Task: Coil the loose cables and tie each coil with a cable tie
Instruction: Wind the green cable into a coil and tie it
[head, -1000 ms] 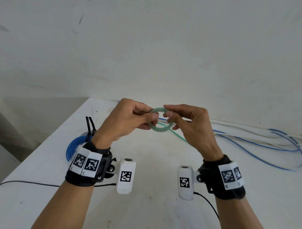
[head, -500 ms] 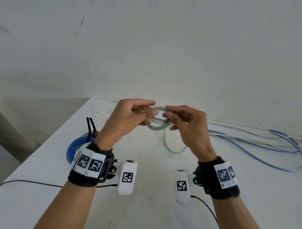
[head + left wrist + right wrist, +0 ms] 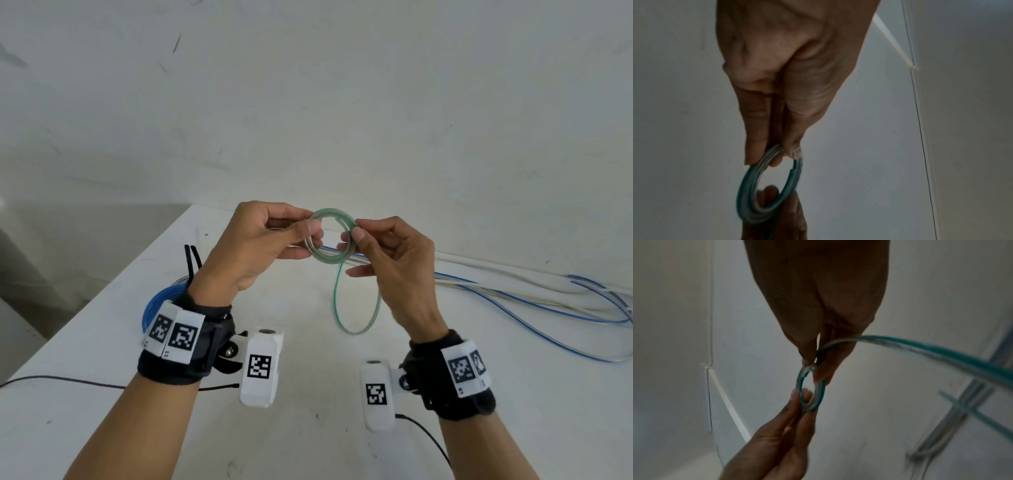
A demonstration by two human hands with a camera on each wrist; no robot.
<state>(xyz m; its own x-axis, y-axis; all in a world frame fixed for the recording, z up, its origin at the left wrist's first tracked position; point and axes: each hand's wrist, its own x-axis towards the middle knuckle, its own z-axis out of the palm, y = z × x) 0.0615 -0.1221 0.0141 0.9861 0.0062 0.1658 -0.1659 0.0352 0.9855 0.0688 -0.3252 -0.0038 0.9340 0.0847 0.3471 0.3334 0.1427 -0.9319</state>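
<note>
While both my left hand (image 3: 260, 246) and right hand (image 3: 394, 260) pinch the green cable coil (image 3: 330, 240), its springy loops likely need rim grips.

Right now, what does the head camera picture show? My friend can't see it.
Two hands, left and right, pinch a small green coil above a white table. A green loop hangs from it. Blue cables lie at the right.

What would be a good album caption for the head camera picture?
Over a white table, left hand and right hand pinch a small green cable coil, a loose loop hanging below.
</note>
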